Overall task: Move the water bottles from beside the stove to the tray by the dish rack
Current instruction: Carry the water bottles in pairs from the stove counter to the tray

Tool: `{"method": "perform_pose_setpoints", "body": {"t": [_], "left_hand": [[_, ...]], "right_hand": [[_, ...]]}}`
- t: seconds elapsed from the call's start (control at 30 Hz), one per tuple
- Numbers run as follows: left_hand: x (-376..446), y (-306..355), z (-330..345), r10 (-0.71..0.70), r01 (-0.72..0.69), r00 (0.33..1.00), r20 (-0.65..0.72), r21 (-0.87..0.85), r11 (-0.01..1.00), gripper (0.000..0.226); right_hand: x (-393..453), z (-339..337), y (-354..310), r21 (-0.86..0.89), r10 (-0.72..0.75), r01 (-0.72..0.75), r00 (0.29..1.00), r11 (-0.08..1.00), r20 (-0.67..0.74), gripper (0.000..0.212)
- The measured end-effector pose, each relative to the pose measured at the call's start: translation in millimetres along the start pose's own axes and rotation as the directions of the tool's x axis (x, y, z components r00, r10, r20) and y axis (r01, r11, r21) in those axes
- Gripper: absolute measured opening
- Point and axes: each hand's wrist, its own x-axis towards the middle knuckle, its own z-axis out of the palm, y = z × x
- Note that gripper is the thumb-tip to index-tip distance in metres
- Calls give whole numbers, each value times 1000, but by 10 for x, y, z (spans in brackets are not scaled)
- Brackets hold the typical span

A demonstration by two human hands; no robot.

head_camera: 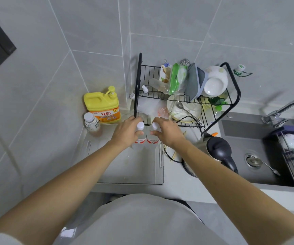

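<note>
Head view | left hand [126,133] wrapped around left bottle [140,131] | right hand [167,132] wrapped around right bottle [153,134] | both bottles upright, side by side over tray [125,174] far edge, dish rack [187,96] at 12 o'clock | likely next: lower straight down, let go.

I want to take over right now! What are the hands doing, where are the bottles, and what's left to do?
Left hand: wrapped around the left water bottle near its white cap.
Right hand: wrapped around the right water bottle the same way.
Both bottles stand upright, side by side, at the far end of the clear tray, next to the dish rack.
Done: both bottles have reached the tray.
Left: let go of both. The stove is out of view, so I cannot tell if more wait there.
</note>
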Motion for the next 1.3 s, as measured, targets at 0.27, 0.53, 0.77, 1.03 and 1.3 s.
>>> {"method": "perform_pose_setpoints", "body": {"t": [0.27,0.53,0.77,1.03,1.3], "left_hand": [[-107,53,-36,-48,45,997,60,57,997,43],[-247,279,-217,-152,149,988,23,91,985,67],[-227,696,-718,3,36,978,-208,179,983,67],[-113,1259,-1106,286,-203,928,-240,321,925,69],[-255,2112,-883,511,-457,848,-140,295,839,74]], "right_hand": [[-27,-15,33,4,1,-1,997,1000,77,46],[-148,-221,79,0,-54,54,998,999,42,59],[-279,-788,51,-127,-105,88,985,988,-135,67],[-890,-1386,32,-158,59,-136,907,978,-417,70],[-2260,-1622,191,-49,351,-461,737,886,-578,69]]}}
